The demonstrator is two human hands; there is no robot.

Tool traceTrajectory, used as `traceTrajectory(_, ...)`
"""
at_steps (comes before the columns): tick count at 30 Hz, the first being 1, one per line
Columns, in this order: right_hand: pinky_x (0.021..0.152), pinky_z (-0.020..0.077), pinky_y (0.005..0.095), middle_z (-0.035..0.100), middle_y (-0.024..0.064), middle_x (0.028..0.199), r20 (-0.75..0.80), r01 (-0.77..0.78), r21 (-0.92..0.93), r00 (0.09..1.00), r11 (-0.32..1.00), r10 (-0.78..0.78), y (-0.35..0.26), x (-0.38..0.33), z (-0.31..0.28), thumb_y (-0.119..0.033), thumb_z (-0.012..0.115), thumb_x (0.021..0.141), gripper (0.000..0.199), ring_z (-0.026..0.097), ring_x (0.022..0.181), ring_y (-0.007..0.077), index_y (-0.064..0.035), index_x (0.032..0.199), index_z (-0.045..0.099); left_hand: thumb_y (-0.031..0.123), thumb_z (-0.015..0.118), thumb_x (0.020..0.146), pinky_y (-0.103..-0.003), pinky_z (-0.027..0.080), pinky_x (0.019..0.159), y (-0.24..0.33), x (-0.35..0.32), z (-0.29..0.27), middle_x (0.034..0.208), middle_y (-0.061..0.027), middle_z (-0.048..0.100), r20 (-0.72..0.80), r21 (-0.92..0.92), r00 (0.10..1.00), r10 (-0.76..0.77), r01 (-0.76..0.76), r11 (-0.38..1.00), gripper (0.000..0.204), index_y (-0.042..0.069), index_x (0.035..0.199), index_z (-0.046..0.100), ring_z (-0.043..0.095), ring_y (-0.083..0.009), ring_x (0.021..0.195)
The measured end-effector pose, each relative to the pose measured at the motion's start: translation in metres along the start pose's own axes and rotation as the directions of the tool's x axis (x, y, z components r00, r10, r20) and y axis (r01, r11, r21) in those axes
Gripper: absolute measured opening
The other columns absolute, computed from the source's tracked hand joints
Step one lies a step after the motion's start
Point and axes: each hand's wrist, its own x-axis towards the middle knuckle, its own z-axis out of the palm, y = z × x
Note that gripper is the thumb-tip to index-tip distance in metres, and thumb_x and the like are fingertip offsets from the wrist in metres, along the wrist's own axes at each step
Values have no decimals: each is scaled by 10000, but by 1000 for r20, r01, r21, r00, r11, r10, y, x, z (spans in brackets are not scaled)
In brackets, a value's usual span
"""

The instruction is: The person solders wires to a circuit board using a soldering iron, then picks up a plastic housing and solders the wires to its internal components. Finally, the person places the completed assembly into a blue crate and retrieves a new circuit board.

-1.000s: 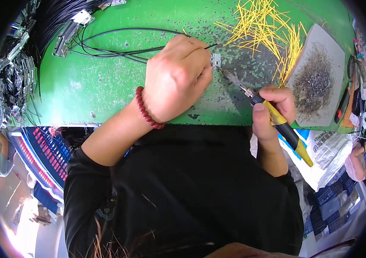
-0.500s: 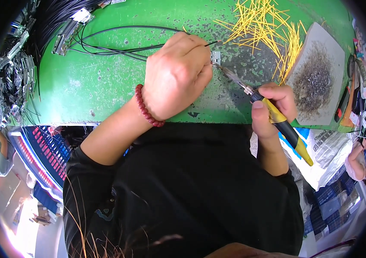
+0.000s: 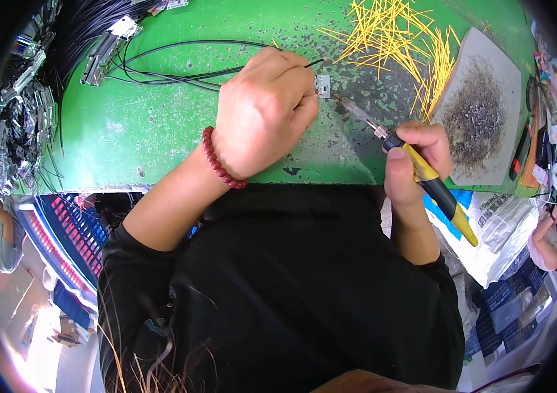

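My left hand (image 3: 267, 105), with a red bead bracelet (image 3: 218, 159) at the wrist, is closed over black cables (image 3: 174, 80) on the table. One cable's cut end (image 3: 315, 63) pokes out past the knuckles. A small silvery metal connector (image 3: 322, 86) juts from beside the fingertips; how these grip it is hidden under the hand. In my right hand (image 3: 416, 157) is a yellow and black soldering iron (image 3: 428, 175), held like a pen. Its tip points toward the connector, with a short gap between them.
Yellow wire-like sticks (image 3: 393, 39) lie piled at the far right. A grey slab (image 3: 481, 111) with dark residue sits beside them. Metal connectors (image 3: 17, 124) and a bundle of black cables (image 3: 92, 29) crowd the left of the green table (image 3: 128, 124). Other people are visible at both sides.
The soldering iron's tip has drawn back from the metal connector to the right. My left hand has shifted slightly left with the connector, more of which now shows.
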Motion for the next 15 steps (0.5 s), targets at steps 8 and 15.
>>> traceTrajectory(8, 541, 341, 222, 556, 39, 765, -17, 15, 40, 1000, 999, -15, 3, 1, 0, -172, 727, 804, 267, 445, 610, 69, 2, 915, 557, -17, 691, 699, -365, 522, 691, -3, 7, -14, 835, -103, 651, 134, -93, 991, 10, 3, 996, 105, 20, 766, 618, 619, -290, 798)
traceTrajectory(15, 538, 333, 223, 546, 34, 753, -8, 9, 27, 1000, 1000, -9, 4, 3, 1, -183, 737, 806, 279, 436, 608, 65, 1, 912, 555, -8, 680, 721, -372, 481, 640, -4, 20, -18, 740, -120, 585, 323, -84, 946, 1, 28, 996, 103, -1, 744, 580, 582, -311, 716)
